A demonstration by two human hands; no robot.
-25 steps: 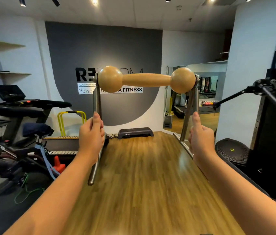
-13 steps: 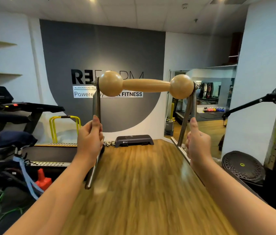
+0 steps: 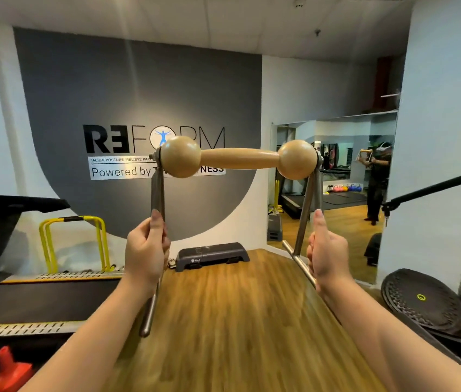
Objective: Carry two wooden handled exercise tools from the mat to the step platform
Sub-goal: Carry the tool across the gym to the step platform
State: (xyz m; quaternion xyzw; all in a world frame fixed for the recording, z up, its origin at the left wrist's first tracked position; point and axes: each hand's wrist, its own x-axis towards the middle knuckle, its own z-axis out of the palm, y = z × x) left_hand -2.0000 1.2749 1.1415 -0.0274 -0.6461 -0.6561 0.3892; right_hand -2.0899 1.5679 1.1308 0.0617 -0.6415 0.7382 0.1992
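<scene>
Both my arms out front at chest height, carrying the wooden handled exercise tool (image 3: 239,162) in the air. My left hand (image 3: 146,251) is wrapped tight round its left metal leg (image 3: 157,193), thumb up along the bar. My right hand (image 3: 326,257) is clenched on the right metal leg (image 3: 305,219), thumb up too. The wooden grip sits level above both hands. Step platform (image 3: 212,254) lies ahead on the floor against the wall, well apart from the tool. Wood floor (image 3: 238,321) below.

Even overhead light fills the room; a soft glare streaks the grey wall (image 3: 138,89), wood floor (image 3: 240,321) below motion-blurred, frame edges bowed by wide-angle distortion.
</scene>
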